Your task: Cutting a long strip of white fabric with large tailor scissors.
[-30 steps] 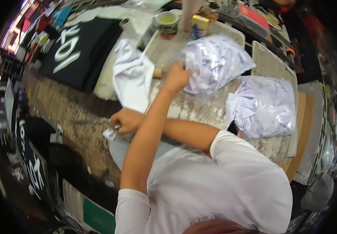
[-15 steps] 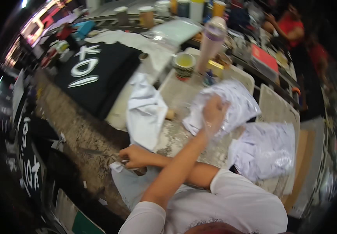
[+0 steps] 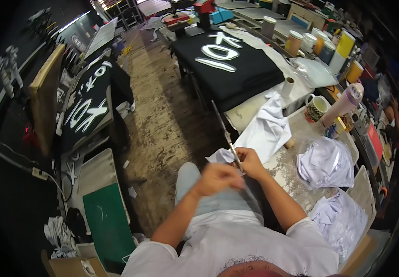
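Observation:
My right hand (image 3: pixel 250 162) is closed around the near end of long, slim metal scissors (image 3: pixel 231 142), whose tips point away from me. Just left of my left hand (image 3: pixel 220 179) is my knee; the hand hovers over my lap, smeared by motion, so its fingers cannot be read. A small white cloth flap (image 3: pixel 220 156) shows beside the scissors, above my leg. Past my right hand, a crumpled white cloth (image 3: pixel 266 124) lies on the worn board (image 3: pixel 280 159). Two clear bags of folded white cloth, one farther (image 3: pixel 326 164) and one nearer (image 3: pixel 340 221), lie to the right.
A black printed garment (image 3: pixel 227 67) covers a platen ahead; another (image 3: pixel 89 99) lies at left. A patterned mug (image 3: pixel 316 108), a pinkish bottle (image 3: pixel 343 104) and a cardboard tube (image 3: pixel 287 87) stand beyond the cloth. A green panel (image 3: pixel 109 226) is at lower left. Wooden floor (image 3: pixel 158 101) runs between.
My left hand has left the farther bag and swung back left over my lap, so my arms no longer cross. My right hand still grips the scissors. The view has turned left.

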### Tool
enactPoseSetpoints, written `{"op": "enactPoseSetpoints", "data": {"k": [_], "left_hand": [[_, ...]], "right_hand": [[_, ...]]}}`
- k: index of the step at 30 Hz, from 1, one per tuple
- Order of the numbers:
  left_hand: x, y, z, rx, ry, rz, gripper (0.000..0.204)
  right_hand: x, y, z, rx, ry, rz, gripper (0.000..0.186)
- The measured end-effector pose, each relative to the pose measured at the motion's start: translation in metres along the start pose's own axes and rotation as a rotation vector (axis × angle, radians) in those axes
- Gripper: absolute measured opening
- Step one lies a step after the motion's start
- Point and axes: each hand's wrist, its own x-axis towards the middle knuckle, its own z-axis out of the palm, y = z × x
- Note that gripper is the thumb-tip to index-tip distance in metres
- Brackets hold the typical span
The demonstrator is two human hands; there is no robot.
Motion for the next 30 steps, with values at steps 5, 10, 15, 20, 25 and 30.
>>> {"op": "enactPoseSetpoints", "data": {"k": [5, 10, 15, 20, 25, 30], "left_hand": [[-0.044, -0.016, -0.002, 0.246, 0.801, 0.038, 0.056], [-0.043, -0.047, 0.000, 0.094, 0.694, -0.349, 0.020], [-0.063, -0.064, -0.027, 0.017, 0.772, -0.071, 0.013], [-0.044, -0.028, -0.019, -0.117, 0.734, 0.134, 0.016], [-0.046, -0.022, -0.019, -0.260, 0.622, 0.162, 0.021], [-0.043, -0.028, -0.017, -0.285, 0.625, 0.142, 0.028]], "right_hand": [[-0.002, -0.017, 0.030, -0.010, -0.091, 0.039, 0.017], [-0.008, -0.026, 0.042, -0.210, -0.071, 0.140, 0.021], [0.002, -0.050, 0.030, -0.486, 0.059, -0.083, 0.013], [-0.002, -0.058, -0.069, -0.940, 0.612, -0.142, 0.018], [0.002, -0.055, -0.134, -0.982, 0.745, -0.039, 0.023], [0.028, -0.045, -0.110, -1.177, 0.748, -0.281, 0.034]]}}
